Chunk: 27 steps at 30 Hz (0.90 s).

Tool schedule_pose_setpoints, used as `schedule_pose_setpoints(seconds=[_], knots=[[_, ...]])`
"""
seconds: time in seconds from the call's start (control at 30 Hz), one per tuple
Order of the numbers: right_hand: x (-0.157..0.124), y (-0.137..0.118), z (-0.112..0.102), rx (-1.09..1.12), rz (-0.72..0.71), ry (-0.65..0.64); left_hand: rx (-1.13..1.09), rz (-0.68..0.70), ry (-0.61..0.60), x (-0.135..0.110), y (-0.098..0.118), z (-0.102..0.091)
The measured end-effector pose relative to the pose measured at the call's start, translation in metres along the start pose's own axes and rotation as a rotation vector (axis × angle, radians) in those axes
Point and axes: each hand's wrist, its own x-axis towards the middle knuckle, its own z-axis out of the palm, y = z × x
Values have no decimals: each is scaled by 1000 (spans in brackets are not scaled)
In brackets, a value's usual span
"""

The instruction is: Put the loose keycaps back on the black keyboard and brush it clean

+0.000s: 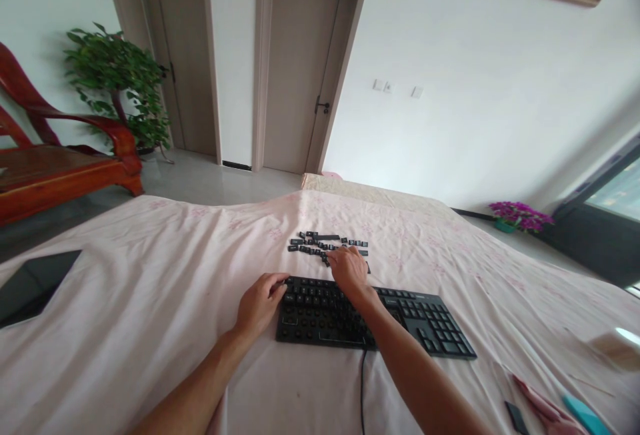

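- Pale pink cloth point(175, 308) spreads across the lower frame, beneath the black keyboard point(323, 318) at lower centre.
- Left hand point(261, 300), half-curled, touches the keyboard's upper-left corner, probably to steady it; I cannot tell whether it grips.
- Right hand point(351, 273), fingers bent down, reaches among loose keycaps point(327, 237) at mid-frame; its fingertips' hold is hidden.
- The keycaps lie in rough rows just beyond the keyboard, perhaps to keep them sorted and within reach.
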Motion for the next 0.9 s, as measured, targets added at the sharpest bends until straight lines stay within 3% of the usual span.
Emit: schedule_pose_setpoints(seconds=[0.37, 0.9], knots=[[22, -12, 26, -118, -39, -84, -1, 18, 7, 0, 3, -3], [27, -13, 16, -40, -238, -144, 9, 23, 11, 0, 3, -1]])
